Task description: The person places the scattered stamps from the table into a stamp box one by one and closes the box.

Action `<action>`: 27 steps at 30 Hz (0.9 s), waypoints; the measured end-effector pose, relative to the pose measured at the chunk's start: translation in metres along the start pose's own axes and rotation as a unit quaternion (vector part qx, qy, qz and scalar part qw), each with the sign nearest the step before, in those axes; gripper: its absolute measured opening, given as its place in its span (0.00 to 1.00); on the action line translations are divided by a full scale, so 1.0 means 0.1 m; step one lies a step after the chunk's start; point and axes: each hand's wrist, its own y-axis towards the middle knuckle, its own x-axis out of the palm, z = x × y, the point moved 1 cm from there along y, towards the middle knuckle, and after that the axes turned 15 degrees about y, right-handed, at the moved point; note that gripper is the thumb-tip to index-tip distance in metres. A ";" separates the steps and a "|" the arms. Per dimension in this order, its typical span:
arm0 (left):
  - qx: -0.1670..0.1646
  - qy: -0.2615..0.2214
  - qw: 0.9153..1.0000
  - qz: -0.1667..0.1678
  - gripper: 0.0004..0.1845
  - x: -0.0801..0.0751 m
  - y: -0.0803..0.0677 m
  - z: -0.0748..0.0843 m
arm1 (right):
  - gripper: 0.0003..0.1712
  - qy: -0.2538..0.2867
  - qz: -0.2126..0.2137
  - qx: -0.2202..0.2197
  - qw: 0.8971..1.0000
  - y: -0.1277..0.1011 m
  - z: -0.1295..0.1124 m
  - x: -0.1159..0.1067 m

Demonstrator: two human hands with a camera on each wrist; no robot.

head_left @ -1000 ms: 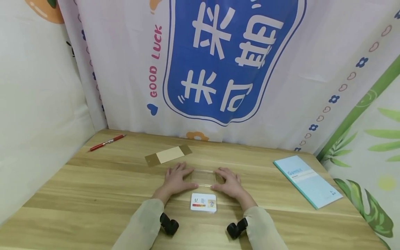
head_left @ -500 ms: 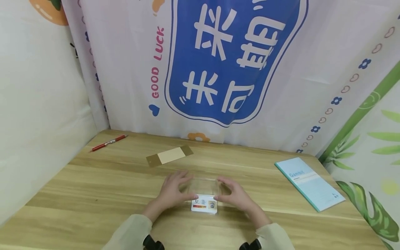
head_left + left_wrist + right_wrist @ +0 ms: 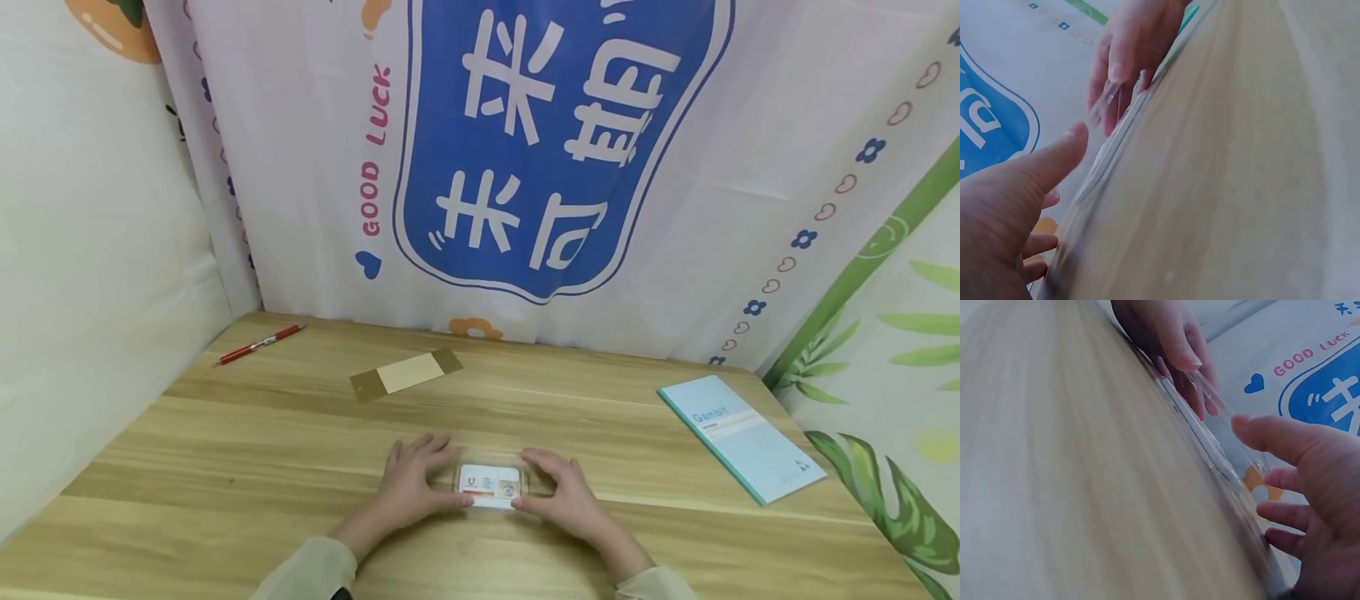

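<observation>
My left hand (image 3: 416, 483) and right hand (image 3: 566, 492) pinch a clear plastic lid (image 3: 1225, 415) at its two ends, thumbs on the near side and fingers on the far side. Below it on the table lies a flat white stack of cards (image 3: 487, 482), with a logo, a red-orange strip and a small gold picture printed on top. From the head view the lid overlaps the cards, which show through it. Both wrist views show the lid edge-on, with a narrow gap above the cards.
Farther back lies a brown strip with a beige middle (image 3: 411, 372). A red pen (image 3: 260, 344) is at the back left, and a light blue notebook (image 3: 742, 437) lies at the right. A printed curtain (image 3: 315, 167) hangs behind the wooden table (image 3: 225, 517).
Both hands have brought the clear lid toward me, from the bare table behind the cards to right over them. The cards, pen, brown strip and notebook have stayed put.
</observation>
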 end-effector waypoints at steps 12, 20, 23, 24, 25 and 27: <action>0.017 0.032 0.999 0.000 0.38 0.07 -0.01 0.01 | 0.36 -0.050 -0.008 -0.004 0.999 -0.04 0.02 0.01; 0.016 0.040 0.999 -0.004 0.39 0.09 -0.02 -0.01 | 0.35 -0.058 -0.009 -0.015 0.998 -0.03 0.01 0.04; 0.014 0.046 0.999 -0.002 0.38 0.09 -0.02 -0.01 | 0.34 -0.065 -0.007 -0.020 0.998 -0.02 0.02 0.05; 0.014 0.048 0.999 -0.001 0.37 0.08 -0.02 0.00 | 0.34 -0.071 -0.007 -0.020 0.997 -0.01 0.02 0.05; 0.014 0.048 0.999 -0.001 0.37 0.08 -0.02 0.00 | 0.33 -0.078 -0.008 -0.018 0.997 -0.01 0.03 0.05; 0.014 0.050 0.999 -0.002 0.35 0.07 -0.02 0.01 | 0.33 -0.090 -0.010 -0.014 0.996 -0.01 0.04 0.06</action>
